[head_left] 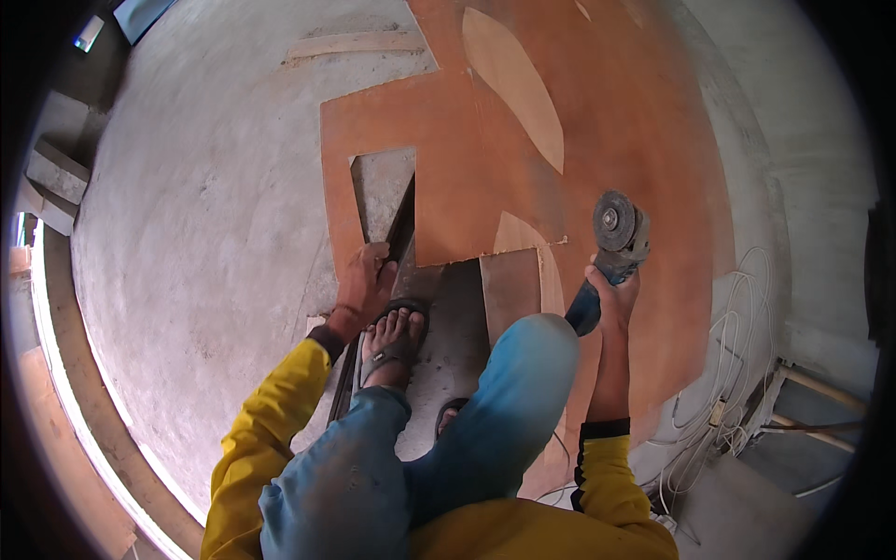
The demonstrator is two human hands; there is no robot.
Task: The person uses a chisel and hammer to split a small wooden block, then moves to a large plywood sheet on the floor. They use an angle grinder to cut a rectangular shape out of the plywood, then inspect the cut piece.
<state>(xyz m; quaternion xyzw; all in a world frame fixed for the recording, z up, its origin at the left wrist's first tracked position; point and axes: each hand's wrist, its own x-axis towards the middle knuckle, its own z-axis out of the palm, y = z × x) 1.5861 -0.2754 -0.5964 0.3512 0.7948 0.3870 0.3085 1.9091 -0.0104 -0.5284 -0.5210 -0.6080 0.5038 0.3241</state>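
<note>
My right hand (pixel 618 297) is wrapped round the body of a blue and dark angle grinder (pixel 620 245). The grinder's round disc (pixel 611 220) points up and away from me, above a large reddish-brown board (pixel 485 177). Near the board's left edge, my left hand (pixel 362 287) has its fingers bent over the end of a narrow strip of the board, beside a tapered cutout (pixel 385 191). Dark metal bars (pixel 403 224) run slantwise under the board, past my left hand and foot. Whether the disc is spinning cannot be made out.
Pale leaf-shaped patches (pixel 513 79) mark the board. My sandalled foot (pixel 392 347) is close to its near edge. Loose white cable (pixel 733 373) lies in coils at the right, near wooden sticks (pixel 821 390). A wooden strip (pixel 355 44) rests on the grey concrete floor (pixel 205 205).
</note>
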